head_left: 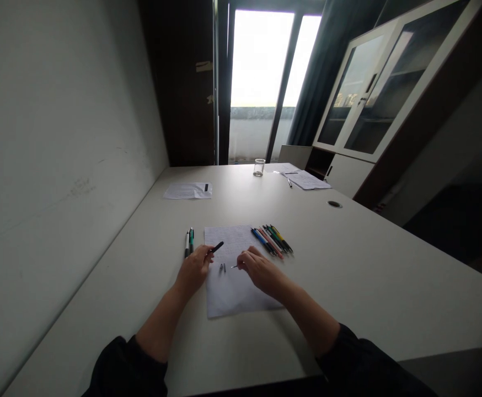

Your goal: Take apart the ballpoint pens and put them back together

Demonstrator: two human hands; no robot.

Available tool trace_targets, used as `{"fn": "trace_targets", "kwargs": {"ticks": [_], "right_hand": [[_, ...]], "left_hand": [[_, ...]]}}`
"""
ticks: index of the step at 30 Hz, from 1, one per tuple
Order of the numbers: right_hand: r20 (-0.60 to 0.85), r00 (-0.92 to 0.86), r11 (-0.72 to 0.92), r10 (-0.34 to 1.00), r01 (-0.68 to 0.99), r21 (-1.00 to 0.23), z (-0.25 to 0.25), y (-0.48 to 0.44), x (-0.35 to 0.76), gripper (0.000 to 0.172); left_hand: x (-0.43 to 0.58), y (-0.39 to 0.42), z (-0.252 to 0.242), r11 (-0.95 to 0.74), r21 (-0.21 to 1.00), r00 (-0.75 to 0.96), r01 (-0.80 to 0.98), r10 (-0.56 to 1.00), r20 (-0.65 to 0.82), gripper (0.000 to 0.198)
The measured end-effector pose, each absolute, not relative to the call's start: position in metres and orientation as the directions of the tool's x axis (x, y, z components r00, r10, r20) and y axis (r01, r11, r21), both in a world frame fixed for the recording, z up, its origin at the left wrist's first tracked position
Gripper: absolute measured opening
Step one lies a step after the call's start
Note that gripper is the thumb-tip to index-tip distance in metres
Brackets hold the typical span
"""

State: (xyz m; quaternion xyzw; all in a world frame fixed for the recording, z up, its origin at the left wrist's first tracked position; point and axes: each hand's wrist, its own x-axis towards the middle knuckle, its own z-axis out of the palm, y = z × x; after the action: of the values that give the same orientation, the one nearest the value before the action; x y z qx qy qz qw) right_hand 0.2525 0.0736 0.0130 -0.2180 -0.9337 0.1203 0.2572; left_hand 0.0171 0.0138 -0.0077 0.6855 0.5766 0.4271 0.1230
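Observation:
My left hand (194,270) is closed on a black pen barrel (217,247), which points up and to the right. Between the fingertips of my right hand (260,270) is a thin pen refill (235,267); its slim tip sticks out to the left, and the rest is hidden by the fingers. Both hands are over a sheet of lined paper (241,300). Two small grey pen parts (223,268) lie on the sheet between them. Several coloured pens (272,241) lie side by side at the sheet's right edge. Two more pens (189,241) rest left of it.
A clear glass (258,167) stands at the far edge of the white table (369,286). Papers (305,180) with a pen lie at the back right, another sheet (188,191) at the back left. A round cable hole (334,204) is on the right. A wall (79,182) borders the left side.

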Motion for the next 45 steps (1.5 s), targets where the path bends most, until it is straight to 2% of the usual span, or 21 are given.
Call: {"fn": "trace_targets", "kwargs": {"ticks": [3, 6, 9, 12, 17, 28, 33, 39, 42, 45], "right_hand": [[0.516, -0.697, 0.852, 0.497, 0.279, -0.443, 0.017, 0.077, 0.253, 0.009], [0.589, -0.542, 0.778, 0.599, 0.22, -0.588, 0.02, 0.079, 0.255, 0.011], [0.541, -0.352, 0.606, 0.764, 0.1, -0.789, 0.021, 0.081, 0.257, 0.017], [0.464, -0.237, 0.457, 0.853, -0.089, -0.885, 0.022, 0.083, 0.257, 0.019], [0.394, -0.191, 0.331, 0.899, -0.294, -0.897, 0.022, 0.084, 0.256, 0.017], [0.357, -0.247, 0.278, 0.901, -0.303, -0.911, 0.026, 0.078, 0.253, 0.015], [0.352, -0.285, 0.285, 0.892, -0.252, -0.925, 0.024, 0.077, 0.251, 0.016], [0.323, -0.425, 0.334, 0.845, -0.051, -0.941, 0.015, 0.076, 0.244, 0.023], [0.328, -0.415, 0.363, 0.849, 0.006, -0.932, 0.01, 0.078, 0.245, 0.03], [0.334, -0.385, 0.37, 0.861, 0.022, -0.929, 0.009, 0.079, 0.247, 0.028]], "left_hand": [[0.018, 0.013, -0.003, -0.347, 0.633, -0.031, 0.692, 0.862, 0.506, 0.018], [0.018, 0.012, 0.002, -0.389, 0.626, -0.019, 0.676, 0.84, 0.543, 0.016], [0.02, 0.01, 0.004, -0.421, 0.621, 0.013, 0.661, 0.834, 0.551, 0.016], [0.02, 0.009, 0.005, -0.422, 0.609, 0.03, 0.672, 0.837, 0.547, 0.015], [0.021, 0.009, 0.004, -0.425, 0.595, 0.051, 0.682, 0.839, 0.541, 0.016], [0.023, 0.009, 0.004, -0.415, 0.573, 0.082, 0.707, 0.853, 0.515, 0.017], [0.023, 0.008, 0.004, -0.417, 0.566, 0.102, 0.711, 0.857, 0.504, 0.016], [0.024, 0.008, 0.004, -0.434, 0.556, 0.126, 0.709, 0.854, 0.505, 0.017], [0.024, 0.008, 0.004, -0.423, 0.555, 0.116, 0.717, 0.857, 0.503, 0.017], [0.024, 0.008, 0.004, -0.415, 0.546, 0.108, 0.728, 0.855, 0.507, 0.018]]}}
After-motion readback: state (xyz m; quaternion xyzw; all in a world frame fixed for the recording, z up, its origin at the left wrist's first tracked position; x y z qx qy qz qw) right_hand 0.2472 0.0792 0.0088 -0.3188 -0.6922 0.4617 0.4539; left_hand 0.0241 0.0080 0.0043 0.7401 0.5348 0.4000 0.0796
